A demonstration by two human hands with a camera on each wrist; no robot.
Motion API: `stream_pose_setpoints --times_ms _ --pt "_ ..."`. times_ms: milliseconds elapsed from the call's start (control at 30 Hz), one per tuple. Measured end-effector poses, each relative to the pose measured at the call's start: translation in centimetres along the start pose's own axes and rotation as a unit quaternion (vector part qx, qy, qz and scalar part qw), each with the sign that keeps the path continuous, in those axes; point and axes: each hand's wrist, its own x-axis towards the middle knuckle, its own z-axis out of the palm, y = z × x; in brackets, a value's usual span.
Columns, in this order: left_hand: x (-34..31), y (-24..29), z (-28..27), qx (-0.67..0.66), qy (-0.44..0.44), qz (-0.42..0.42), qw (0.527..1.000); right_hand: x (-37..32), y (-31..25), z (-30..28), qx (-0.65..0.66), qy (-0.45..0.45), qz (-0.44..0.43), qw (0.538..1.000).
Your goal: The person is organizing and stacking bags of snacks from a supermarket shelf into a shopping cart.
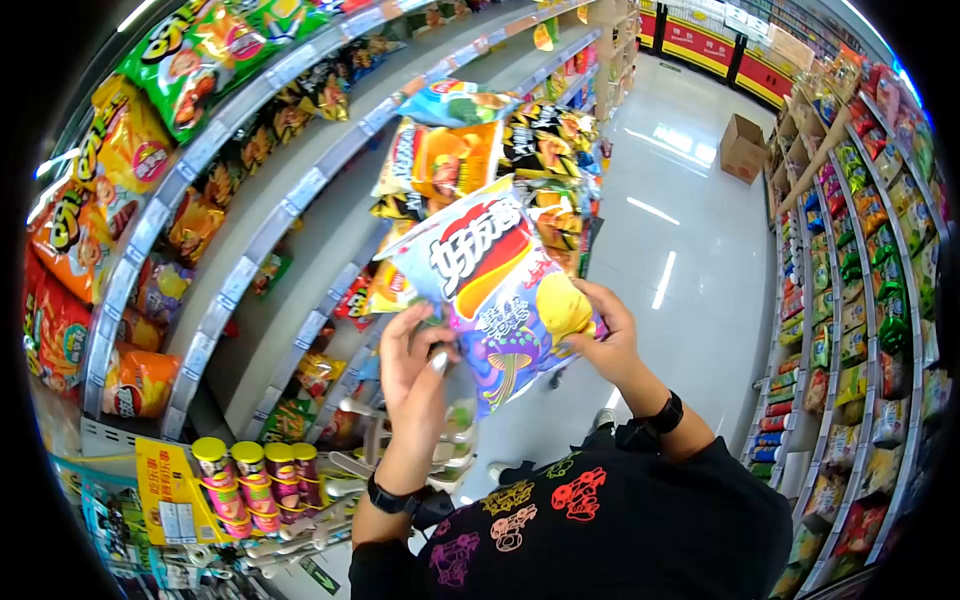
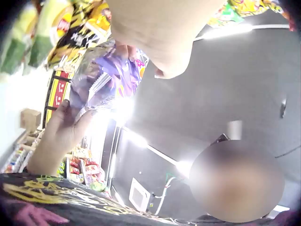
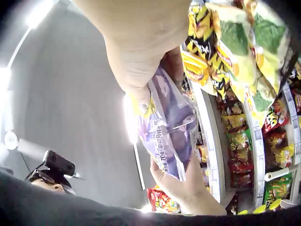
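The right hand (image 1: 612, 345) grips the chip bag (image 1: 500, 300) by its right edge. The left hand (image 1: 412, 367), fingers loosely bent and released, is at the left edge.

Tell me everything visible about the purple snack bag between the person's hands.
The snack bag is puffed and glossy, seemingly plastic film, with a crimped end and no visible tear. Its purple front has a pale top, large dark characters, a red-orange design, a yellow picture and a mushroom drawing. It is held tilted in the air, front toward the head camera. The right hand pinches its right edge; the left hand is at its left edge, contact unclear.
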Motion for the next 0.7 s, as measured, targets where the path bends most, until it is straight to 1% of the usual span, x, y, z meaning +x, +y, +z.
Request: stream_pose_setpoints --times_ms 33,67,100,167,200,233,267,300,367,400,500,533,600,633,700 --pt "0.4 -2.1 1.8 0.044 -0.005 -0.004 0.999 -0.6 -0.4 -2.5 -0.007 0.016 0.012 1.0" --pt "0.9 -3.9 4.1 0.067 -0.04 -0.005 0.997 -1.2 -0.3 -5.4 -0.049 0.033 -0.001 0.998" --pt "1.6 -5.7 6.4 0.091 -0.075 -0.003 0.993 -1.6 -0.6 -8.3 -0.056 0.055 -0.011 0.997" --pt "4.0 -10.0 10.4 0.202 -0.133 0.025 0.97 -2.3 -1.6 -14.6 -0.073 0.094 -0.027 0.993" --pt "5.8 -12.8 15.6 0.132 -0.086 -0.029 0.987 -3.0 -2.3 -20.2 -0.11 0.121 -0.005 0.987" --pt "6.8 -14.7 18.3 0.097 -0.088 -0.07 0.989 -3.2 -3.1 -23.5 -0.146 0.152 0.006 0.977" --pt "7.5 -17.0 19.9 0.034 -0.1 -0.084 0.991 -3.0 -5.3 -24.3 -0.103 0.179 0.034 0.978" --pt "8.5 -19.4 21.3 -0.027 -0.113 -0.097 0.988 -3.0 -5.2 -26.3 -0.107 0.163 0.026 0.981" --pt "9.5 -20.6 25.0 -0.148 -0.112 -0.225 0.957 -3.1 -5.1 -30.8 -0.121 0.128 0.017 0.984" --pt "10.2 -20.6 26.6 -0.143 -0.101 -0.252 0.952 -2.8 -5.0 -32.1 -0.115 0.105 0.035 0.987" --pt "12.6 -23.4 28.0 -0.133 -0.049 -0.227 0.964 -0.1 -3.8 -33.9 -0.095 0.101 0.048 0.989" --pt "13.7 -24.1 28.2 -0.136 -0.028 -0.221 0.965 1.3 -3.6 -34.4 -0.086 0.074 0.049 0.992" --pt "16.2 -24.7 27.9 -0.133 -0.002 -0.207 0.969 4.8 -2.9 -35.3 -0.064 0.01 0.086 0.994" --pt "17.5 -25.3 27.3 -0.111 -0.001 -0.18 0.978 6.7 -2.3 -35.7 -0.052 -0.021 0.104 0.993" --pt "20.2 -26.4 26.3 -0.028 -0.009 -0.08 0.996 10.5 -0.6 -35.9 -0.044 -0.058 0.13 0.989"
